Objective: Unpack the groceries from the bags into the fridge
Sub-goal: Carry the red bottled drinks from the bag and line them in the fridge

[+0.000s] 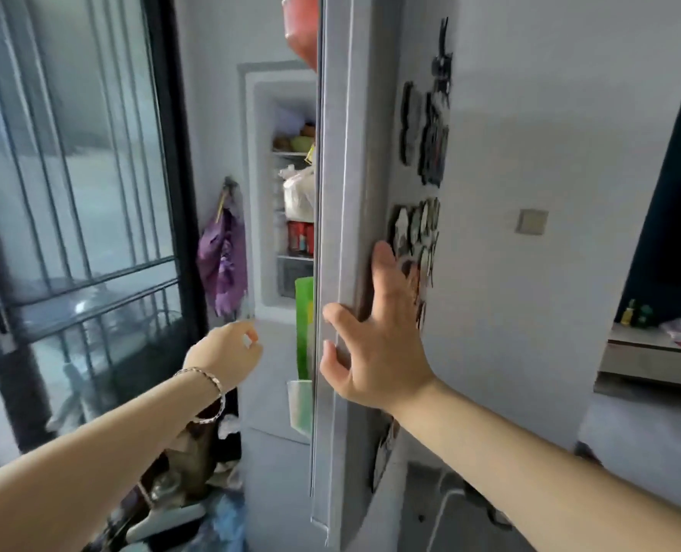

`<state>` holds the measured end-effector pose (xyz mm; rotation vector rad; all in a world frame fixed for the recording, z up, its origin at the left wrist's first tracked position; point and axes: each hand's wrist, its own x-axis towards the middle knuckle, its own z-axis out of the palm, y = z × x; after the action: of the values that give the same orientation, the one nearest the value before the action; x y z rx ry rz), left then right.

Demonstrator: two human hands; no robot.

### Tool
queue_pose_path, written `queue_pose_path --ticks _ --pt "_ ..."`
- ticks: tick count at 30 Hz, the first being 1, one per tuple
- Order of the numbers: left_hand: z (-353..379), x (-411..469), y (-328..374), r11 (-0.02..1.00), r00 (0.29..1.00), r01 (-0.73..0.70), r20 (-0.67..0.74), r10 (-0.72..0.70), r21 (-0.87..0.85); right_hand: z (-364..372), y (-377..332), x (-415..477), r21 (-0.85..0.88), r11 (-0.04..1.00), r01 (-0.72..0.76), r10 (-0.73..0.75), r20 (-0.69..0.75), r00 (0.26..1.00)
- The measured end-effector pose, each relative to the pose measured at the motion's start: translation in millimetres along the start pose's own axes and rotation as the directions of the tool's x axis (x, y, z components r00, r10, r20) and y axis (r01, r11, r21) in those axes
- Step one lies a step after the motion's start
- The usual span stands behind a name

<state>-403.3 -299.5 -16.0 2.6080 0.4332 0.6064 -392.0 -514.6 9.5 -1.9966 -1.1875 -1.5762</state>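
the right hand (374, 340) was spread flat on the fridge door (343, 233) edge at frame centre; the left hand (227, 348), loosely curled and empty, reached toward the fridge (291, 193). swinging the door could catch those fingers or jolt the green packet (304, 324) on its shelf.

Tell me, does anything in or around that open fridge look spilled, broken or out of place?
Nothing stands out. The fridge door is partly open, with the right hand on its edge and the left hand reaching toward the gap. The shelves look full but orderly, with no spill visible. The picture is blurred, so small faults could go unseen.

Home kitchen corner, stocked fridge (291, 185), magnets (414, 229) on its door (343, 193), barred window (72, 153)
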Motion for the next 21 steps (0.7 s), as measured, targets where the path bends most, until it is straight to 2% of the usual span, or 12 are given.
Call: queue_pose_path --ticks 3,8,11,15,21 --pt "-14.1 16.0 -32.7 0.989 0.998 0.062 -0.011 -0.061 0.131 48.1 -26.0 25.3 0.009 1.0 0.02 -0.02 0.013 1.0" --pt "-23.8 59.2 -94.3 0.98 0.987 0.16 -0.018 -0.159 0.115 144.8 -63.6 71.5 -0.108 0.993 0.039 -0.025 0.126 0.992" --pt "-25.0 103.6 -135.2 0.986 0.99 0.144 -0.017 -0.143 0.089 211.5 -77.3 100.5 -0.209 0.978 0.011 0.022 0.155 0.988" --pt "-28.2 178.9 -181.6 0.991 0.996 0.094 -0.004 -0.094 0.094 302.6 -74.2 134.4 -0.376 0.925 0.046 0.037 0.211 0.977" --pt "-28.0 283.4 -221.7 0.993 0.993 0.011 0.118 -0.025 0.119 417.5 -54.0 174.7 -0.642 0.762 0.09 0.195 0.36 0.912"
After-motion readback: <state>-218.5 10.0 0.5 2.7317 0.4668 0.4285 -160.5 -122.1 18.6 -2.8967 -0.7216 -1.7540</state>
